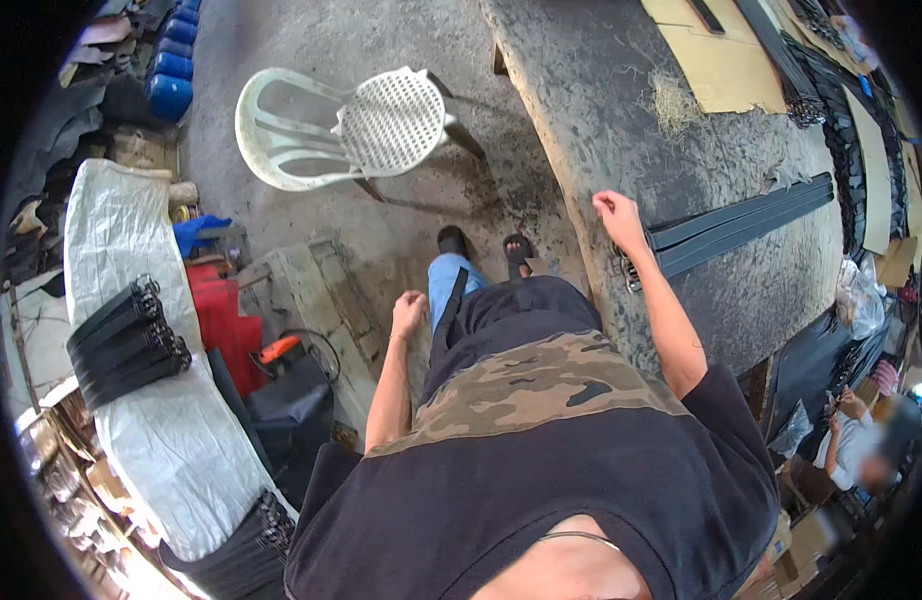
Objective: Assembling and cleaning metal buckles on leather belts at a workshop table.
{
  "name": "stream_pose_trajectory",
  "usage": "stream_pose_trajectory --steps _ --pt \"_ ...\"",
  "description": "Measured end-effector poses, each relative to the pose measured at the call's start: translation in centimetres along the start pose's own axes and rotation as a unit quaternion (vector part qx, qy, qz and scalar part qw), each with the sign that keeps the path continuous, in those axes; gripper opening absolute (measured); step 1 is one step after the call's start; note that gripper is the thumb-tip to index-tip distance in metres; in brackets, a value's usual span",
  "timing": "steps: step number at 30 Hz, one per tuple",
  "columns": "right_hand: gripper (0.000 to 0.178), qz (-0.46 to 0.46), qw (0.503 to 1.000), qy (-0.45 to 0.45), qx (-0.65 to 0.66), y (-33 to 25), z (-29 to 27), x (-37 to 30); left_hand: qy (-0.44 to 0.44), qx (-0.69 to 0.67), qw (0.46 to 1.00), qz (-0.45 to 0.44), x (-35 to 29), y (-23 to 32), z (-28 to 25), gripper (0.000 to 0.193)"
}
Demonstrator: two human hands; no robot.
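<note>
My right hand point(618, 216) is over the edge of the grey worktable point(621, 120), its fingers curled in and nothing showing in them. Just beside that wrist lies a stack of dark belts point(746, 225), with metal buckles point(631, 272) at the end by my forearm. My left hand point(409, 313) hangs at my left side, away from any surface. Its fingers are loosely curled, and no object shows in it.
A white plastic chair point(393, 122) stands on the concrete floor ahead. At left, bundles of black belts point(131, 340) lie on a silvery sheet point(116, 235). Cardboard point(726, 70) and more straps cover the table's far end. Another person point(851, 440) sits at far right.
</note>
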State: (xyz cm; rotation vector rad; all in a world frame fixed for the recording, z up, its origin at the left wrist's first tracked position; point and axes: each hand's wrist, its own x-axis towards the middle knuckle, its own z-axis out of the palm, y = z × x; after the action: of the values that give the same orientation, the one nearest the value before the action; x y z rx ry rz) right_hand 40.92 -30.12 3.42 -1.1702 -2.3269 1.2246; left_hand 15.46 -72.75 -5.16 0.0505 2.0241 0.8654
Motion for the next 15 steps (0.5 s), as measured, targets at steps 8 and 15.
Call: stream_pose_trajectory --steps 8,15 --pt "0.008 0.173 0.857 -0.075 0.480 -0.7 -0.1 3.9 0.049 0.002 0.999 0.009 -7.3 -2.6 2.8 0.030" --pt "0.013 0.144 0.933 -0.172 0.282 0.7 0.8 6.0 0.092 -0.023 0.986 -0.138 -12.6 -8.0 3.0 0.029"
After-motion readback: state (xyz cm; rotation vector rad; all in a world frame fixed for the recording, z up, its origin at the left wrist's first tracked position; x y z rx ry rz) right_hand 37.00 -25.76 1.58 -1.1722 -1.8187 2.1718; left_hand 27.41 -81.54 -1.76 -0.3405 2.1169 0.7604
